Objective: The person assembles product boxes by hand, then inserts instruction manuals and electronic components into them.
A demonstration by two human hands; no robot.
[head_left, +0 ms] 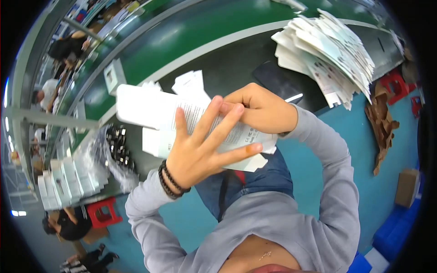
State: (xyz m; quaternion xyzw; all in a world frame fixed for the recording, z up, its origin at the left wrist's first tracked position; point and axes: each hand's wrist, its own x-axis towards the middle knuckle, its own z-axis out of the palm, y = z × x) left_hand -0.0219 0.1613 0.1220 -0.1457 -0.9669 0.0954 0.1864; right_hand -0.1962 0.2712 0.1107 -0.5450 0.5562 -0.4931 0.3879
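Carton: white, printed, between both hands, tilted so its text faces upward.
Left hand: fingers spread across that face, probably steadying it; thumb hidden, so I cannot tell whether it clamps.
Right hand: curled closed on the far edge, seemingly for control.
Fanned pile: beyond the right hand, likely within reach.

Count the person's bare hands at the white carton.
2: left hand spread across the printed face of the white carton, right hand by its upper right edge. Both are in view.
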